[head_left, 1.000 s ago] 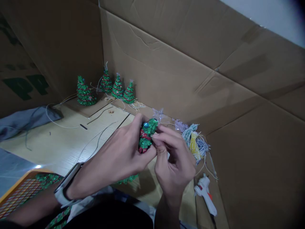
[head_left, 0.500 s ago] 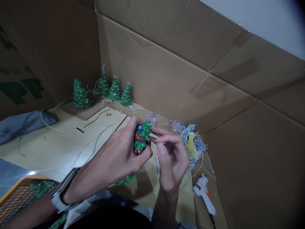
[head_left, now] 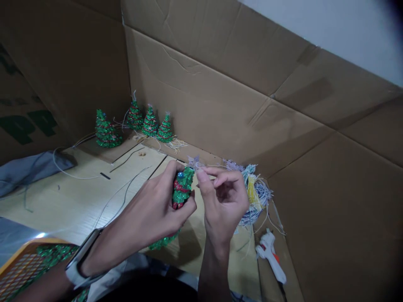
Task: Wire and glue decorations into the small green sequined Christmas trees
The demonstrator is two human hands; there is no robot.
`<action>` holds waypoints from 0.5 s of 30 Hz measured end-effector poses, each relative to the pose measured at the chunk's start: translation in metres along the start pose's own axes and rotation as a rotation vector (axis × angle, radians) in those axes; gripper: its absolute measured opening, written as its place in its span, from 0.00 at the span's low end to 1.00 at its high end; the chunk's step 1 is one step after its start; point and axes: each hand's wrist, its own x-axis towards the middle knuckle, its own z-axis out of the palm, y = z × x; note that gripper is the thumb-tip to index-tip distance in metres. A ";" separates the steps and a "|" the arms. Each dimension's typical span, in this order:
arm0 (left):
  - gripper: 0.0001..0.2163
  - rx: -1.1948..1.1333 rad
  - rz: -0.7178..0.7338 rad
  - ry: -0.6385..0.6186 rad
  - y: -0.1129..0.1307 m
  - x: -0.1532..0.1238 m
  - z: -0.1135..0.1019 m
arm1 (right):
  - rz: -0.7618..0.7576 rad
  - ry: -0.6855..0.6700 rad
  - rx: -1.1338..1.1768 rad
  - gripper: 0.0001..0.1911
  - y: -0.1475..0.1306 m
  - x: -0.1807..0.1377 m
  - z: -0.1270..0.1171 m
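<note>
Centrally, the left hand (head_left: 154,203) wraps around a glittery green tinsel tree with red garland (head_left: 182,188), held tilted above the pale wooden tabletop (head_left: 80,195). Beside its translucent star topper (head_left: 193,161), the right hand (head_left: 225,199) brings thumb and forefinger close; whether they pinch it is unclear.

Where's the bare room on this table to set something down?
Most room: the table between the grey cloth, basket and loose wires. A smaller patch lies between the right forearm and glue gun. Crowded: around the trees and wire bundles.
</note>
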 end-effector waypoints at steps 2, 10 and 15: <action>0.13 -0.002 0.002 -0.006 0.000 -0.001 0.000 | -0.009 0.029 -0.008 0.15 0.001 0.000 0.001; 0.13 -0.071 -0.043 -0.031 -0.001 -0.003 -0.003 | -0.023 0.091 -0.090 0.14 0.009 -0.001 -0.007; 0.11 -0.316 -0.051 -0.132 -0.006 -0.004 -0.008 | 0.094 0.174 -0.127 0.15 0.041 0.003 -0.040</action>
